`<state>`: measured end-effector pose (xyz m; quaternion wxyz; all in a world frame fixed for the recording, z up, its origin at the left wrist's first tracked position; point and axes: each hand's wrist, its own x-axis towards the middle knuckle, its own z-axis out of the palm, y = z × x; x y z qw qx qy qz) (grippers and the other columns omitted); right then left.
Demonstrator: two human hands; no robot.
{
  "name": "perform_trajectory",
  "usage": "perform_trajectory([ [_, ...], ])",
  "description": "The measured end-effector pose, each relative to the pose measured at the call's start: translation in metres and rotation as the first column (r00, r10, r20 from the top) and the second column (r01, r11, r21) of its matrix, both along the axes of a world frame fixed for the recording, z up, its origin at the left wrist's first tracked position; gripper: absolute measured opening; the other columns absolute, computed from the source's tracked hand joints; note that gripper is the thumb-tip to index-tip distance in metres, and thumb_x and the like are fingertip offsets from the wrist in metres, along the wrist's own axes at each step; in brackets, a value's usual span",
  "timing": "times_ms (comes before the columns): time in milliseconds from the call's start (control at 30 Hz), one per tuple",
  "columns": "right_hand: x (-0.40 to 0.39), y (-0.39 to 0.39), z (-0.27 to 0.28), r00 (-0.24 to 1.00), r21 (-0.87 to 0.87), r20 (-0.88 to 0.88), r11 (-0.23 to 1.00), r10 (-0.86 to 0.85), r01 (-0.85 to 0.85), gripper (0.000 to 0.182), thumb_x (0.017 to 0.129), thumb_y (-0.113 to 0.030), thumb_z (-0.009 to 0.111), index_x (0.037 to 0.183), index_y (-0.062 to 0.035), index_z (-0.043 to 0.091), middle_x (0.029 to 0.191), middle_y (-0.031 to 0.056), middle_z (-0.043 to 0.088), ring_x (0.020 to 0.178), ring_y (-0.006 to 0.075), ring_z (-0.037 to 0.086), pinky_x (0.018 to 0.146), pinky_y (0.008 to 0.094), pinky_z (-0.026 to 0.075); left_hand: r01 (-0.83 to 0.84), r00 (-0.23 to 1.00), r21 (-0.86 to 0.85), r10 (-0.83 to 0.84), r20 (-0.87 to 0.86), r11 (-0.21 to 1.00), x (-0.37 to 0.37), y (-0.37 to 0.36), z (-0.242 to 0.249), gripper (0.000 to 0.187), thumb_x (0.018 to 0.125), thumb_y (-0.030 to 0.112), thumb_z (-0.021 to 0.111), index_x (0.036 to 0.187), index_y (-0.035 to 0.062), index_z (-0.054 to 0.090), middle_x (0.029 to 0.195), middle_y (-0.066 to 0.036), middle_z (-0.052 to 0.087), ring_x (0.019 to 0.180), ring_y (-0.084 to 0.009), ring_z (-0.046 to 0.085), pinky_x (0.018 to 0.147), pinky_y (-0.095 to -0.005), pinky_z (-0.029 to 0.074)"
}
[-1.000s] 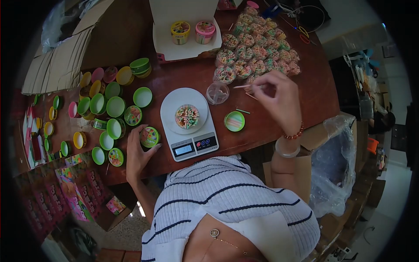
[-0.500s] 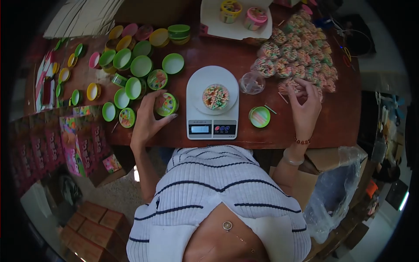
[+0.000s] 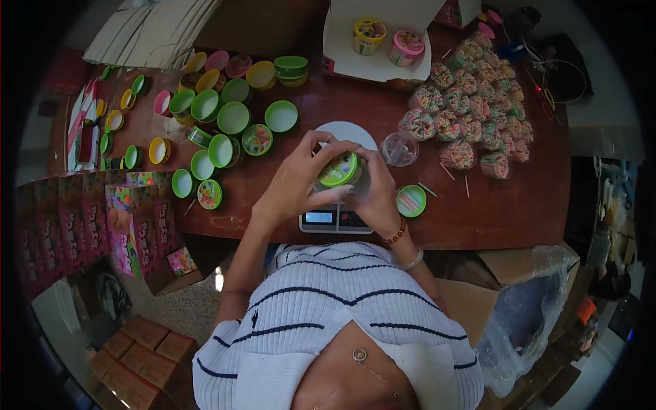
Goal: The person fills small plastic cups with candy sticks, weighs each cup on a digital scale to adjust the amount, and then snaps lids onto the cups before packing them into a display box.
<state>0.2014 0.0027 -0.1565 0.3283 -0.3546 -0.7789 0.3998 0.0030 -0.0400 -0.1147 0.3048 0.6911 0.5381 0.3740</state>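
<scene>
A green-rimmed lid with a printed top (image 3: 339, 169) is between my two hands, over the kitchen scale (image 3: 319, 218). My left hand (image 3: 290, 184) is closed on the lid, fingers along its far side and thumb at the near edge. My right hand (image 3: 376, 195) curls around the right side of the clear cup (image 3: 361, 183), its fingertips meeting the left ones at the lid's rim. The lid and hands hide most of the cup and its contents. Right of the scale stand an empty clear cup (image 3: 399, 149) and a green lid holding a few pastel sticks (image 3: 411, 201).
Several green, yellow and pink lids (image 3: 233, 117) spread over the table's left side. Many clear cups packed with pastel sticks (image 3: 471, 102) stand at the right. Two lidded tubs, one yellow (image 3: 369, 37) and one pink (image 3: 407, 48), sit in an open white box (image 3: 342, 65).
My left hand has brought the lid from the left of the scale to above it. My right hand has left the filled cups and moved left to the cup at the scale.
</scene>
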Motion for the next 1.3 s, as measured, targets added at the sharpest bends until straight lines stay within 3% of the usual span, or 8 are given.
perform_trajectory([
  [233,0.012,0.001,0.028,0.929,-0.230,-0.369,0.968,0.007,-0.098,0.075,0.066,-0.007,0.096,0.128,-0.0042,0.055,0.129,0.0168,0.059,0.121,0.0303,0.061,0.103,0.0382,0.051,-0.115,0.915,0.045,0.088,0.394,0.992,0.009,0.000,-0.004,0.049,0.087,0.034,0.070,0.123,0.0029,0.056,0.110,-0.012,0.055,0.096,-0.0255,0.057,0.087,-0.0344,0.047],
  [500,0.005,0.003,0.022,0.981,0.472,-0.184,0.870,-0.061,0.143,0.069,0.067,0.003,0.092,0.125,-0.0042,0.056,0.125,0.0157,0.062,0.115,0.0320,0.065,0.097,0.0401,0.054,-0.313,0.905,0.088,0.269,0.328,0.946,0.037,0.016,-0.008,0.041,0.092,0.031,0.067,0.118,0.0014,0.057,0.102,-0.015,0.053,0.082,-0.0269,0.057,0.074,-0.0361,0.048],
  [733,0.016,0.005,0.033,0.718,-0.719,-0.641,0.540,-0.272,-0.438,0.072,0.104,-0.049,0.057,0.153,-0.0042,0.030,0.136,0.0151,0.058,0.121,0.0241,0.063,0.103,0.0366,0.052,-0.087,0.979,0.220,0.042,0.201,0.972,0.021,0.023,0.003,0.048,0.077,0.031,0.075,0.112,0.0023,0.060,0.095,-0.014,0.053,0.077,-0.0276,0.055,0.064,-0.0369,0.047],
  [800,0.005,0.002,0.040,0.962,0.023,-0.259,0.995,-0.090,0.099,0.075,0.105,-0.059,0.048,0.153,-0.0036,0.033,0.138,0.0154,0.056,0.122,0.0239,0.063,0.102,0.0340,0.053,-0.232,0.907,0.169,0.151,0.392,0.958,0.026,0.030,-0.002,0.049,0.076,0.032,0.074,0.112,0.0019,0.060,0.095,-0.013,0.052,0.076,-0.0275,0.055,0.062,-0.0353,0.046],
  [967,0.026,0.035,-0.019,0.578,-0.488,-0.812,0.455,0.077,-0.745,0.083,0.106,-0.071,0.025,0.149,-0.0017,0.041,0.135,0.0151,0.059,0.115,0.0197,0.064,0.093,0.0316,0.054,-0.099,0.987,0.243,0.065,0.144,0.965,0.028,0.036,0.022,0.048,0.076,0.028,0.077,0.111,0.0014,0.059,0.095,-0.013,0.052,0.076,-0.0251,0.056,0.065,-0.0344,0.046],
  [1067,0.012,0.005,0.039,0.942,-0.260,-0.299,0.963,-0.150,0.070,0.088,0.104,-0.076,0.025,0.150,-0.0022,0.039,0.136,0.0146,0.059,0.113,0.0184,0.065,0.093,0.0332,0.054,-0.166,0.963,0.211,0.112,0.246,0.963,0.036,0.044,0.021,0.050,0.073,0.028,0.079,0.112,0.0023,0.060,0.095,-0.013,0.052,0.075,-0.0284,0.057,0.065,-0.0351,0.048],
  [1200,0.033,0.027,0.006,0.739,-0.772,-0.592,0.490,-0.322,-0.405,0.084,0.106,-0.071,0.022,0.149,-0.0014,0.040,0.132,0.0136,0.057,0.122,0.0205,0.061,0.107,0.0390,0.046,0.057,0.996,0.217,-0.042,-0.074,0.975,0.045,0.050,0.038,0.051,0.074,0.028,0.079,0.114,0.0028,0.059,0.098,-0.014,0.054,0.080,-0.0320,0.063,0.068,-0.0396,0.051],
  [1300,0.023,0.003,0.030,0.884,-0.021,-0.421,0.977,-0.202,0.213,0.057,0.113,-0.045,0.035,0.146,0.0006,0.042,0.144,0.0146,0.044,0.138,0.0244,0.043,0.113,0.0352,0.038,0.005,0.993,0.163,-0.024,0.115,0.987,0.051,0.067,0.031,0.049,0.075,0.027,0.078,0.112,0.0015,0.059,0.097,-0.015,0.056,0.080,-0.0327,0.063,0.069,-0.0402,0.052],
])
